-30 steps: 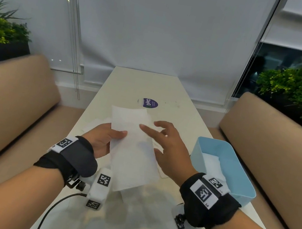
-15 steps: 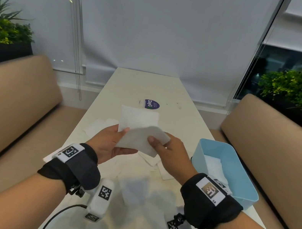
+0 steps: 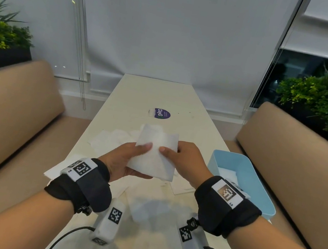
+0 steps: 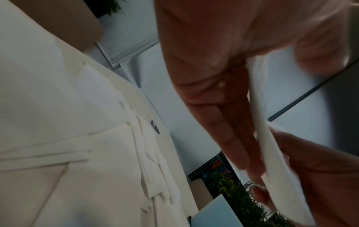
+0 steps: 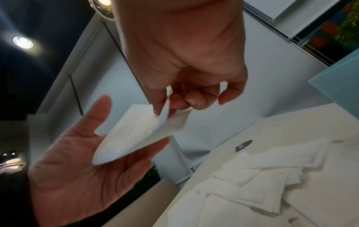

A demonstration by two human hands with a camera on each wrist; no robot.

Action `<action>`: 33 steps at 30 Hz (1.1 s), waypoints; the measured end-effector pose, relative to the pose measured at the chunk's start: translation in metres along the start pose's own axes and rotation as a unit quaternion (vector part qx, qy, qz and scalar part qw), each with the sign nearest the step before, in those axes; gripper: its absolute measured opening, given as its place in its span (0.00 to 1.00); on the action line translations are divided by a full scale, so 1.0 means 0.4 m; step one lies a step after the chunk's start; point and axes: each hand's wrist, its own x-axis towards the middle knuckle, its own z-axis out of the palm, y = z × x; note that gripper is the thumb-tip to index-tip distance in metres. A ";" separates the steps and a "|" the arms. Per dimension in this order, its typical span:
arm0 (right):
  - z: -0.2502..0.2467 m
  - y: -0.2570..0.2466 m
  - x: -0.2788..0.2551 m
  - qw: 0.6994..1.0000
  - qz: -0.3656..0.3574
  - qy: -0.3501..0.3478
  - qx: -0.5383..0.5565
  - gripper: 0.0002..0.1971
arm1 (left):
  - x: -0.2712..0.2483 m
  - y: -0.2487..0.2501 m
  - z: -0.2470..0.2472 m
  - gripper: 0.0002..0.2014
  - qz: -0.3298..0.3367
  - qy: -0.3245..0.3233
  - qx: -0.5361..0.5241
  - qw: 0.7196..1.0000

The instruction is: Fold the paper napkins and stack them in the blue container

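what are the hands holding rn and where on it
A folded napkin: the left hand pinches its left side, thumb on top, and the right hand pinches its right edge.

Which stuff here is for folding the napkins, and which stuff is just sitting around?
For the job:
- napkin, pinched by left hand and right hand
- loose napkins on the table
- blue container

Just lying about:
- round sticker
- plants
- benches
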 end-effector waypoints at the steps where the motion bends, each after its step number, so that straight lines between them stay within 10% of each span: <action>1: -0.002 -0.001 -0.003 1.000 -0.002 0.003 -0.006 0.16 | 0.002 0.001 0.005 0.29 0.002 0.008 0.025 1.000; 12: -0.208 0.002 -0.048 0.982 0.073 -0.004 0.171 0.16 | 0.045 0.062 0.154 0.06 0.062 -0.022 0.038 0.997; 18: -0.391 0.035 -0.073 0.997 0.049 0.038 0.055 0.11 | 0.112 0.047 0.291 0.04 0.072 -0.021 0.169 0.983; 24: -0.483 0.122 -0.079 0.985 0.151 0.005 -0.081 0.06 | 0.176 -0.005 0.397 0.28 0.100 0.004 0.262 0.960; 28: -0.479 0.178 -0.062 0.969 0.194 -0.022 -0.150 0.09 | 0.229 -0.040 0.433 0.23 0.099 -0.009 0.424 0.900; 33: -0.434 0.232 -0.030 0.956 0.221 -0.015 -0.193 0.20 | 0.271 -0.068 0.465 0.12 0.089 -0.036 0.655 0.750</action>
